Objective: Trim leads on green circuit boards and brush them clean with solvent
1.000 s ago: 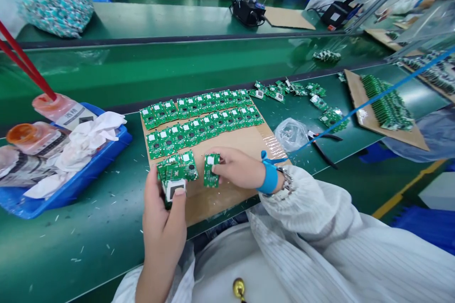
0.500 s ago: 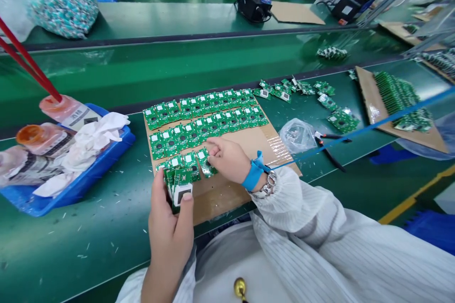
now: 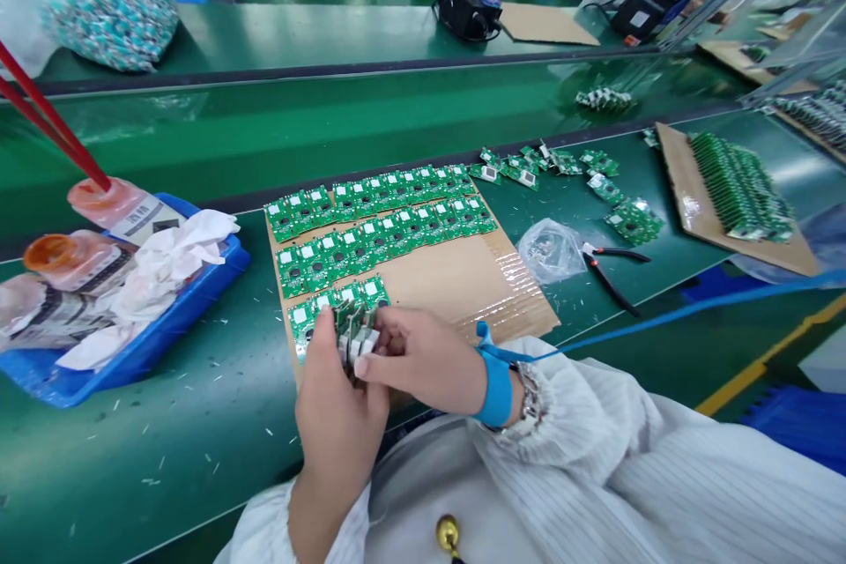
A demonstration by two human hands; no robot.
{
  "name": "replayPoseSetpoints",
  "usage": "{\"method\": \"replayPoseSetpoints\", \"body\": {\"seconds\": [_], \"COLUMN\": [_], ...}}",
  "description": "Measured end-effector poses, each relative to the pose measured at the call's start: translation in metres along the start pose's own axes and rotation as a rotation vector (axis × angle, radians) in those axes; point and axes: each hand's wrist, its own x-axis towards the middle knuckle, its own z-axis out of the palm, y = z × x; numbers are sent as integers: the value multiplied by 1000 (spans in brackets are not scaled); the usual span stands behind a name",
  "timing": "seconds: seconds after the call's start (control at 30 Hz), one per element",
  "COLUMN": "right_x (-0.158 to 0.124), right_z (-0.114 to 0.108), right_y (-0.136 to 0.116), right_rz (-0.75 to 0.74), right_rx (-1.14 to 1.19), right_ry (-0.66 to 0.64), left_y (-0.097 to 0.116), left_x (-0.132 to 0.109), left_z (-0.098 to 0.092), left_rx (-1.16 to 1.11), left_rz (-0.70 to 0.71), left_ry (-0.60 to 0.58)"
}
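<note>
Several green circuit boards with white parts stand on edge in a small stack, held in my left hand. My right hand, with a blue strap round its wrist, has its thumb and fingers closed on a board at the right side of that stack. Behind and below both hands lies a cardboard sheet. On it are rows of circuit boards, with white squares facing up. The nearest row is short and partly covered by my hands.
At left stands a blue tray with bottles and crumpled tissue. Right of the cardboard lie a clear plastic bag, cutters and loose boards. Farther right, another cardboard sheet carries densely packed boards. A blue cord runs from my right wrist.
My right hand has drawn back from the board in the nearest row to the stack in my left hand. The stack has turned and moved slightly right.
</note>
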Motion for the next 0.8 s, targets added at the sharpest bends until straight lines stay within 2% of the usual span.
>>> {"method": "replayPoseSetpoints", "body": {"seconds": [0.13, 0.27, 0.33, 0.43, 0.53, 0.6, 0.7, 0.8], "right_x": [2, 0, -1, -2, -1, 0, 4, 13], "right_z": [-4, -16, -20, -25, -28, -30, -36, -47], "right_y": [0, -5, -8, -7, -4, -1, 3, 9], "right_rz": [1, 21, 35, 30, 39, 49, 65, 15], "right_rx": [20, 242, 325, 303, 232, 204, 176, -5], "right_ry": [25, -174, -247, -261, -273, -253, -186, -26], "left_y": [0, 0, 0, -2, -5, -6, -6, -5], "left_x": [1, 1, 0, -2, -4, -4, -3, -2], "left_z": [-2, -10, -12, -11, -7, -2, 4, 7], "left_rx": [-24, -192, -255, -308, -380, -471, -695, -917], "left_rz": [95, 11, -48, -120, -180, -249, -385, -485], "left_ry": [-70, -205, -236, -220, -134, -80, -75, -52]}}
